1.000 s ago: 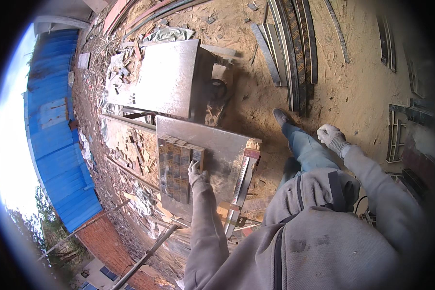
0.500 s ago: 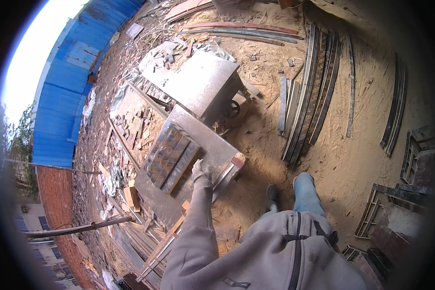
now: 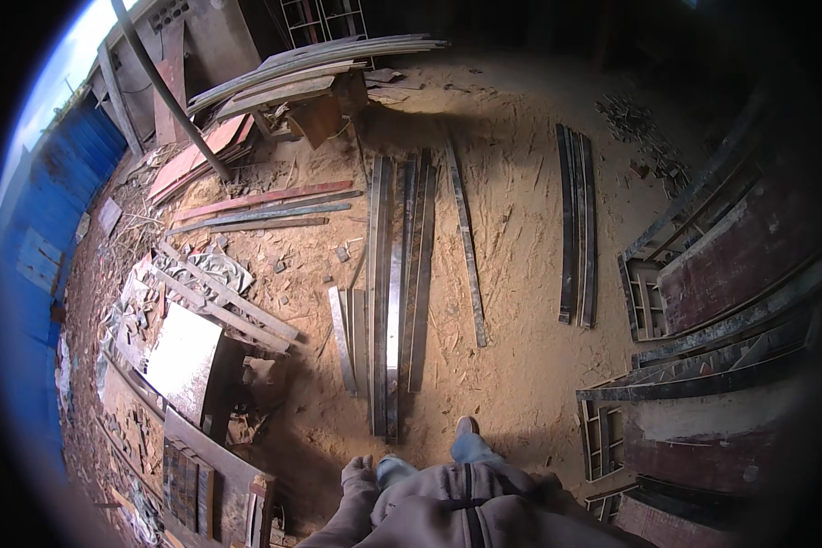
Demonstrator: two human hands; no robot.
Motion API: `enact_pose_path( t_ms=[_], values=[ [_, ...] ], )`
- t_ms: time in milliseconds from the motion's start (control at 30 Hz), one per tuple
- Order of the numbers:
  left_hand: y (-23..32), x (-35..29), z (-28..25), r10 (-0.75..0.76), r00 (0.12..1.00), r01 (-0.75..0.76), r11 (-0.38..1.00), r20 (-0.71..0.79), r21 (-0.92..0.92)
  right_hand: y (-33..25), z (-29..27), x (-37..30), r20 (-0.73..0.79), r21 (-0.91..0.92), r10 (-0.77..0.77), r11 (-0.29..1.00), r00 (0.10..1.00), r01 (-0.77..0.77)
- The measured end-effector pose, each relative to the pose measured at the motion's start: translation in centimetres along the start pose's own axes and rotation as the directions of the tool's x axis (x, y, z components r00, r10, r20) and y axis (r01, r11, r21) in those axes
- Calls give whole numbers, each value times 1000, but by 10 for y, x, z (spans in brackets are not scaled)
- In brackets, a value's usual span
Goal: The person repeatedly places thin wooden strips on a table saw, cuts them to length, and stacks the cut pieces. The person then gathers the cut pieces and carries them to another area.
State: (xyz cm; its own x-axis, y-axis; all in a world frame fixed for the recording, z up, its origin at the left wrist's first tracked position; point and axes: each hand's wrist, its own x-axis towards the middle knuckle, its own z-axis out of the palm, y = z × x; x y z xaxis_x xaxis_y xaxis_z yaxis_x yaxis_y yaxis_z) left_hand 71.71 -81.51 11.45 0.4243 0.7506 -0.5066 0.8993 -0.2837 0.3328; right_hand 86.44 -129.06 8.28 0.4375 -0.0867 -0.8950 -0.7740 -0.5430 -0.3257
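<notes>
- Counter (image 3: 228, 464): smooth, metal-like.
- Pale panel (image 3: 183, 354): smooth, highly glossy.
- Long strips (image 3: 395, 320): wood-like, one glossy.
- Jacket (image 3: 434, 511): matt cloth.
- Ground (image 3: 521, 365): rough, matt, sandy.

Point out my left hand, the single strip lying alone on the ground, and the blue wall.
Left hand (image 3: 358, 472): head view, middle of the hand.
Single strip (image 3: 466, 241): head view, middle of its length.
Blue wall (image 3: 25, 315): head view, its face.
</notes>
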Motion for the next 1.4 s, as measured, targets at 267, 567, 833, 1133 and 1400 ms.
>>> enact_pose_path(
  t_ms=[267, 567, 833, 1133, 1400],
  values=[
    [147, 113, 43, -103, 846, 88, 995, 523, 55, -242, -128, 177, 140, 437, -68, 900, 988, 0],
    [478, 351, 50, 141, 624, -731, 453, 769, 510, -593, -257, 297, 33, -5, -196, 981, 980, 196],
    [943, 558, 36, 381, 904, -305, 893, 193, -331, -820, -401, 365, 2, -198, -35, 980, 999, 34],
    [1234, 666, 23, 146, 985, -80, 865, 96, -495, -1186, -566, 610, 69, -232, -94, 967, 993, 107],
    [1407, 792, 60, -1, 995, 81, 585, 99, -807, -1710, -591, 770, 11, -242, -734, 657, 679, 714]
  ],
)
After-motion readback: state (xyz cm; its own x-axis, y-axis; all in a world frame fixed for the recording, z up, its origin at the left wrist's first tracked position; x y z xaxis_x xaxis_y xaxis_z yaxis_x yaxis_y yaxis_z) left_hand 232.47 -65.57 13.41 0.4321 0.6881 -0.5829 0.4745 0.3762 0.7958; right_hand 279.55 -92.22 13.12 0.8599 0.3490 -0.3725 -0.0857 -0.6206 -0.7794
